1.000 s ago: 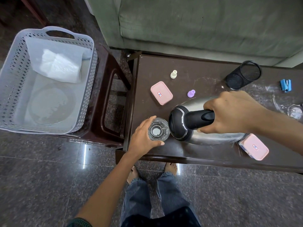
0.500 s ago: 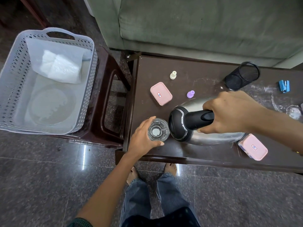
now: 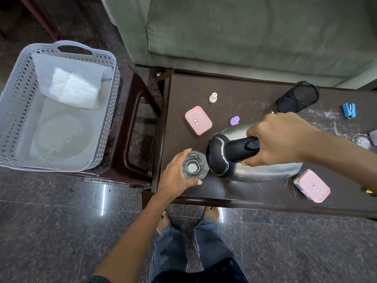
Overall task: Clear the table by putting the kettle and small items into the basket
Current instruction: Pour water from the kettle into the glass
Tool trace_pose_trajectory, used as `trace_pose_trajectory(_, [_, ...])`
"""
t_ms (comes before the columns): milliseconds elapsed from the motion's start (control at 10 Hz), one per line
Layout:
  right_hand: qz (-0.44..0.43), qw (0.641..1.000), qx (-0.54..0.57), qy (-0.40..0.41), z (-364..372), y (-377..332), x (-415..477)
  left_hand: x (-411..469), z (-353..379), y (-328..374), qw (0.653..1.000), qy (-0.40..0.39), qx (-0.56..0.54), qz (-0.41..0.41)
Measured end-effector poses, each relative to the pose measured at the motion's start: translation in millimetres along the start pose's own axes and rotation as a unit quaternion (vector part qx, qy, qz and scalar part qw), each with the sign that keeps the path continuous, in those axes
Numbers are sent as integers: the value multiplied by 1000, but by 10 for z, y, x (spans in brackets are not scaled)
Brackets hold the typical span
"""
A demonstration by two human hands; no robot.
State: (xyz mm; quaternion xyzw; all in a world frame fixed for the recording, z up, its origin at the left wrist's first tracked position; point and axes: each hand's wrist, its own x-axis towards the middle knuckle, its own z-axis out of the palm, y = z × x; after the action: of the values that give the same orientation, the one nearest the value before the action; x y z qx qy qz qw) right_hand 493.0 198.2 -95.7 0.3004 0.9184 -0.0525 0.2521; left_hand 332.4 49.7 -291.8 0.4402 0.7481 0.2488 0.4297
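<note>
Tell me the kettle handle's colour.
Black, with a steel kettle body; the handle shows clearly in the head view.

The right hand hides the rear of the black handle of the rounded steel kettle, the dark brown wooden worktop runs off the picture's right edge, and the label on the far pink rectangular plastic box is too small to read.

The kettle is shiny silver with a black lid and handle. The basket is pale lavender-grey, its walls pierced in a diamond lattice. The left box and the right box are pink with small red-and-blue labels. The table is dark brown, scuffed white. The mesh cup is black, the clip blue, one cap purple, the other cap cream, the glass clear.
</note>
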Motion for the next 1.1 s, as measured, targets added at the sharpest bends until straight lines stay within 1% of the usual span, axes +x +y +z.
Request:
trace_pose_trajectory(400, [-26, 999, 22, -7, 10, 45, 19, 1, 7, -5, 1000, 0, -3, -2])
trace_pose_trajectory(600, [-16, 997, 77, 6, 47, 195, -6, 8, 20, -16, 1000, -2, 10, 1])
trace_pose_trajectory(800, [-4, 976, 217, 10, 228, 491, -103, 22, 30, 6, 1000, -5, 18, -3])
trace_pose_trajectory(900, [-2, 964, 264, 17, 365, 573, -175, 14, 22, 48, 1000, -9, 25, -14])
trace_pose_trajectory(1000, [3, 945, 324, 39, 426, 640, -264, -11, 12, 121, 999, -16, 31, -35])
trace_pose_trajectory(1100, [17, 926, 373, 59, 382, 690, -370, -43, -36, 174, 998, -47, 28, -43])
